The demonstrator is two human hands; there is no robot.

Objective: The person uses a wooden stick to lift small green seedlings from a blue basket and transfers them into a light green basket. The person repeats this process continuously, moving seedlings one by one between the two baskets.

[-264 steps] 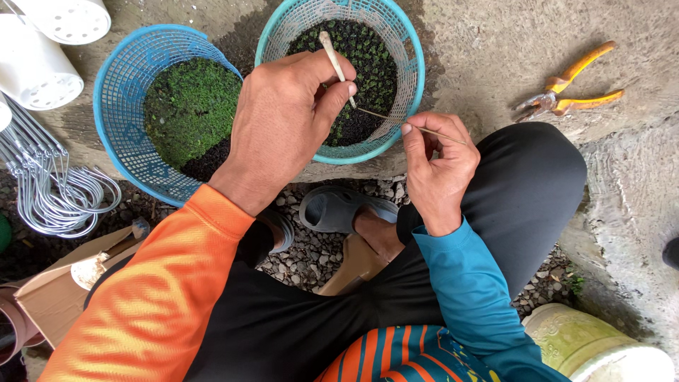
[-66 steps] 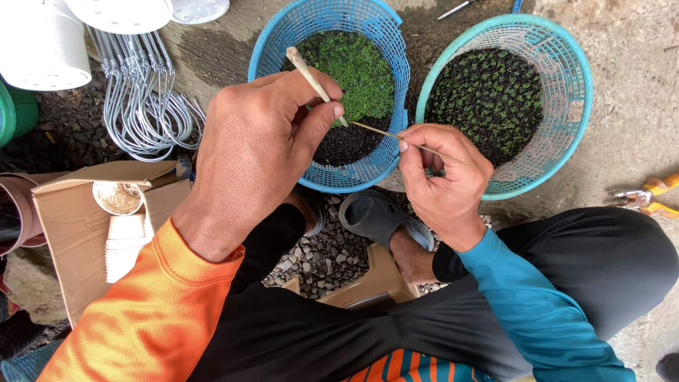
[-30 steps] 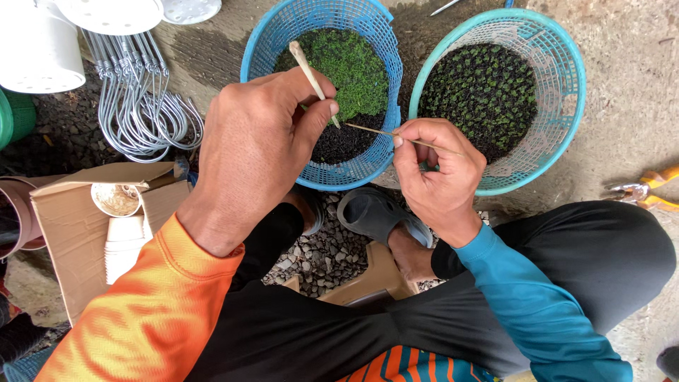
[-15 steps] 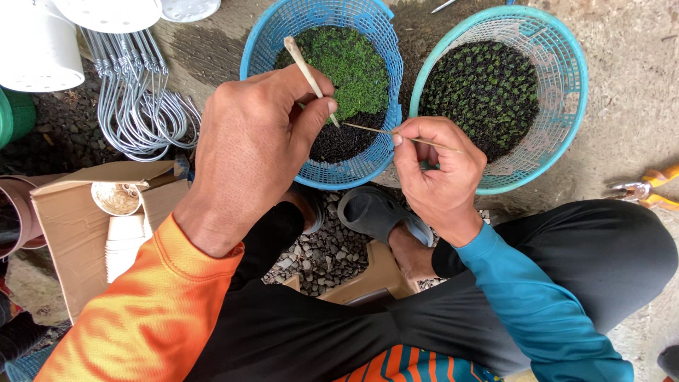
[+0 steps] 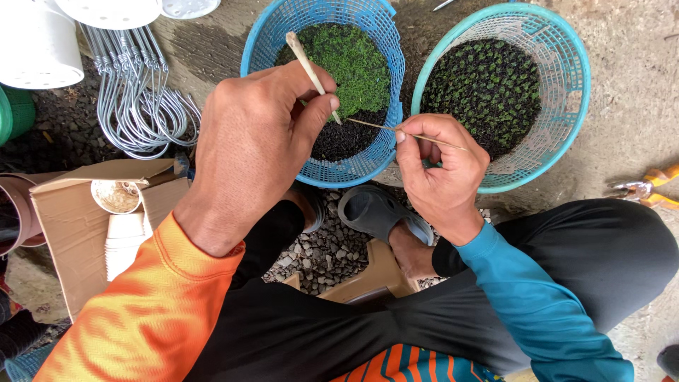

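- Our left hand point(image 5: 258, 141) is closed around a pale pointed stick point(image 5: 311, 71), pinched between thumb and fingers, its tip down near the dark soil of the blue basket point(image 5: 322, 92).
- Our right hand point(image 5: 442, 170) pinches a thin skewer point(image 5: 417, 134) that lies almost level, its point reaching toward the stick's tip.
- We cannot tell whether a seedling sits between the two points.
- We judge the work midway: the blue basket holds a dense green mat with one bare patch, while the teal basket point(image 5: 502, 88) just beside it is already filled with separate small plants.
- Wire hooks point(image 5: 138, 106), a cardboard box point(image 5: 78, 212) and orange-handled pliers point(image 5: 647, 192) lie further off.
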